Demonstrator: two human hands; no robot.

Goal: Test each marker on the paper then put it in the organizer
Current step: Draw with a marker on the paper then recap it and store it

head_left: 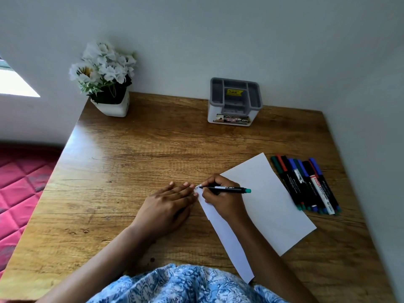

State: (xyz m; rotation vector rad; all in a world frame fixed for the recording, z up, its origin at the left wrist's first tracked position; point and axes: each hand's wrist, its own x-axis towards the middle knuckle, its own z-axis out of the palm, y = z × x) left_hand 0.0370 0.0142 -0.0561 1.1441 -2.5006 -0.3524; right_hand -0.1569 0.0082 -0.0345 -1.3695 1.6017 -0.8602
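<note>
right hand (pixel 220 193) pinches marker (pixel 227 189), tip on paper (pixel 269 204) corner | left hand (pixel 168 204) flat, fingers straight, pressing paper edge | spare markers (pixel 306 184) right of paper | organizer (pixel 235 103) by wall

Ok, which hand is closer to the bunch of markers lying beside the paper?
Right. The right hand rests on the paper, gripping a marker, with the bunch of markers beyond the sheet's other edge. The left hand lies flat at the paper's left corner, farther off.
</note>
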